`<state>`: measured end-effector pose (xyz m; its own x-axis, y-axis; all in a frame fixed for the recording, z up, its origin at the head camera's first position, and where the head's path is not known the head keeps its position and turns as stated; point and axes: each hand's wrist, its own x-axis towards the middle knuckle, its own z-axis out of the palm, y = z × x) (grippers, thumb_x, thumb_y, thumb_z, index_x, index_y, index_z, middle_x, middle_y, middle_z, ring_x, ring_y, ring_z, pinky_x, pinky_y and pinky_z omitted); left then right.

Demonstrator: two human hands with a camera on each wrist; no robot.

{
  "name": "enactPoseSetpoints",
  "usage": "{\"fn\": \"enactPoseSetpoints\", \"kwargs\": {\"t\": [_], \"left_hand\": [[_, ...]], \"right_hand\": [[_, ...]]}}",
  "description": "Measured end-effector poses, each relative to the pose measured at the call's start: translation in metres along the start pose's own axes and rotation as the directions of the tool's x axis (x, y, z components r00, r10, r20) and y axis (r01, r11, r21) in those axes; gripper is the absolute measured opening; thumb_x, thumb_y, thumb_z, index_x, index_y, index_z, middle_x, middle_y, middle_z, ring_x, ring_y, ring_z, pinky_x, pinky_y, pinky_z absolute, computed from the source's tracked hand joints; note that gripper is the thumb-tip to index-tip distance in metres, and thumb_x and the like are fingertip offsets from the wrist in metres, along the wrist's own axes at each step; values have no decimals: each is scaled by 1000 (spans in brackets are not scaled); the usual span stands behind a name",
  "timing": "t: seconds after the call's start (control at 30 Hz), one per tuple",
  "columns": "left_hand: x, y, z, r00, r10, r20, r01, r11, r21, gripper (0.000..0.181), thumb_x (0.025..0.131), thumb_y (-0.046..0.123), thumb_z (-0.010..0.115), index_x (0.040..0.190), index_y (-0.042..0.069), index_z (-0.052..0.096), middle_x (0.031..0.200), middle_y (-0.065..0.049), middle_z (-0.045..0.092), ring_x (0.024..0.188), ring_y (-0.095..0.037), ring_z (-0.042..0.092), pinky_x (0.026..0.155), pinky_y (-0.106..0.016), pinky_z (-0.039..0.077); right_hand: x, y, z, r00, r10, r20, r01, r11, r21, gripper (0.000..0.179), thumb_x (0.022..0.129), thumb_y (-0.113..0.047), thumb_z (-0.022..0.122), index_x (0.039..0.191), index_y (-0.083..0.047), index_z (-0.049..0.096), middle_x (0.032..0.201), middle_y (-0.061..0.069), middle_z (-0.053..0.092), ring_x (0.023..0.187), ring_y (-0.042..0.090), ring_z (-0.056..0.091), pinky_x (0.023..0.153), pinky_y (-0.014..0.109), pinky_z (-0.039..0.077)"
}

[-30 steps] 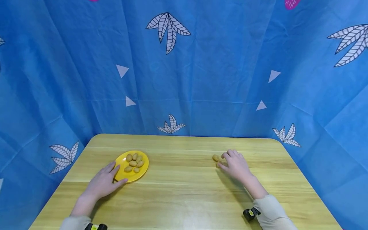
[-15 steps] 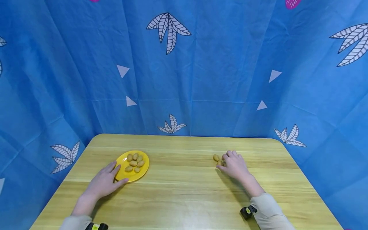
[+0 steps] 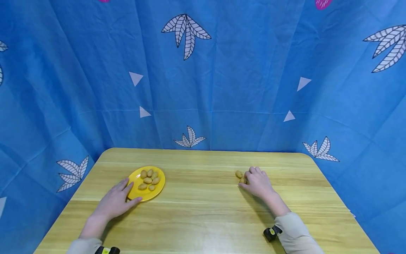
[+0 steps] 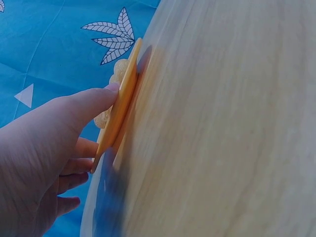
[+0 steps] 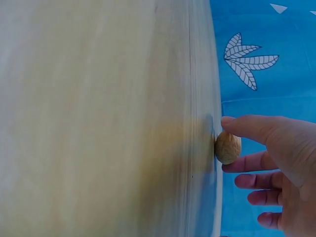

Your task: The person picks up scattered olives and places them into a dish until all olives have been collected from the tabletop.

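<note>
My left hand [image 3: 112, 203] lies at the near left of a yellow plate [image 3: 136, 195], thumb and spread fingers touching its rim. Several small tan potatoes [image 3: 147, 180] sit on this plate. On the right of the table, my right hand [image 3: 258, 183] pinches another small potato [image 5: 228, 147] between thumb and index finger, low at the table surface. The right wrist view shows the other fingers loosely bent below it. Just beyond the pinched one lies a loose potato [image 3: 239, 174]. In the left wrist view, the thumb overlaps the plate's edge [image 4: 123, 106].
The light wooden table [image 3: 196, 211] has rounded far corners. A blue curtain [image 3: 241, 70] with white leaf prints hangs behind it and along both sides. Each wrist wears a black camera [image 3: 271, 233] on a strap.
My right thumb and index finger have closed in on the nearer loose potato, and the right forearm has shifted slightly left. The left hand and plate stay in place.
</note>
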<state>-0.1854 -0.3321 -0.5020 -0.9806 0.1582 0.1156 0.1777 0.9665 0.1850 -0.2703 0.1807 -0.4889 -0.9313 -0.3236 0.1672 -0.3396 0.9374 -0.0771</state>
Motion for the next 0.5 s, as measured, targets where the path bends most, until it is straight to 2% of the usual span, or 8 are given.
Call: {"fn": "enactPoseSetpoints", "kwargs": {"t": [0.27, 0.5], "left_hand": [[-1, 1, -1, 1000, 5, -11, -5, 1000, 2, 85, 88, 63, 57, 135, -7, 52, 147, -32, 40, 133, -50, 41, 108, -61, 37], [-1, 1, 0, 1000, 2, -8, -2, 1000, 6, 86, 88, 64, 56, 135, -7, 53, 147, -32, 41, 133, -50, 41, 108, -61, 37]], "right_hand": [[0, -1, 1, 1000, -5, 6, 5, 1000, 7, 32, 82, -41, 75, 82, -12, 62, 89, 4, 54, 81, 20, 42, 64, 30, 30], [-1, -5, -4, 1000, -19, -8, 19, 1000, -1, 32, 81, -40, 76, 88, -11, 65, 94, 5, 57, 85, 22, 47, 65, 32, 35]]}}
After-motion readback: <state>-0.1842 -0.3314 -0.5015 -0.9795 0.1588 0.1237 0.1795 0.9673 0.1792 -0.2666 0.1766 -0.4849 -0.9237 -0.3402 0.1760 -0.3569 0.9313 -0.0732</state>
